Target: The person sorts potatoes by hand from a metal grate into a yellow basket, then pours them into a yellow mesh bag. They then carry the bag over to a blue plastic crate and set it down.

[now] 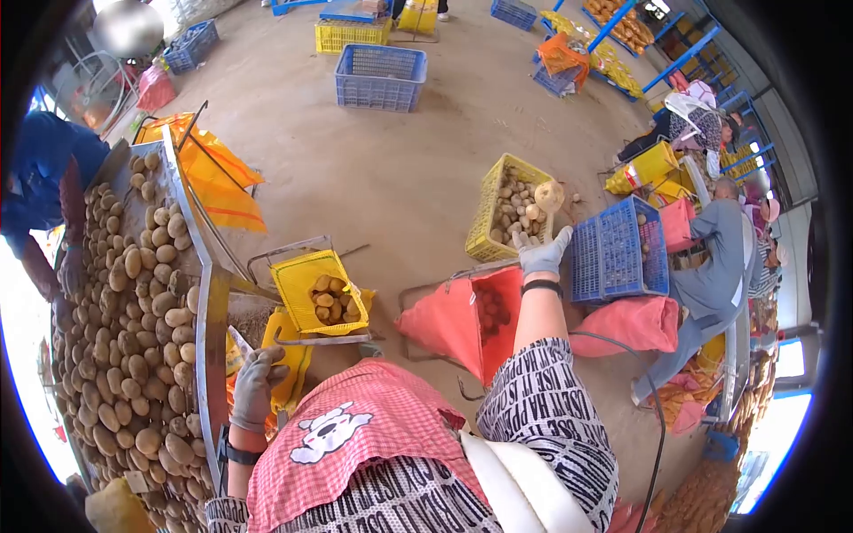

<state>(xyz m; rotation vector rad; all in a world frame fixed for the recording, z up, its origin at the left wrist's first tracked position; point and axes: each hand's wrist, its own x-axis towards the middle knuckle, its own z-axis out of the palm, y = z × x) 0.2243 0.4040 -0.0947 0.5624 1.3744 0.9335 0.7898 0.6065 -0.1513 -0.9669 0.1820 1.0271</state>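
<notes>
My right hand [542,256], in a pale glove, reaches forward with its fingers spread, open. Just past its fingertips a large light potato [549,196] and a smaller one overlap the right side of a yellow crate [484,209] holding many potatoes. My left hand [255,388], in a grey glove, is closed beside the metal edge of the sorting table [211,338]; I cannot tell what its curled fingers hold. Heaped potatoes [133,355] cover that table. Close to the left hand, a yellow bag [311,280] hangs on a metal frame, with potatoes inside.
A red bag [462,320] stands open on a frame before me. A blue crate [617,253] is at right, near a person in grey [720,258]. A person in blue [53,178] stands across the table. An orange bag [213,173] and a blue crate [380,80] lie ahead.
</notes>
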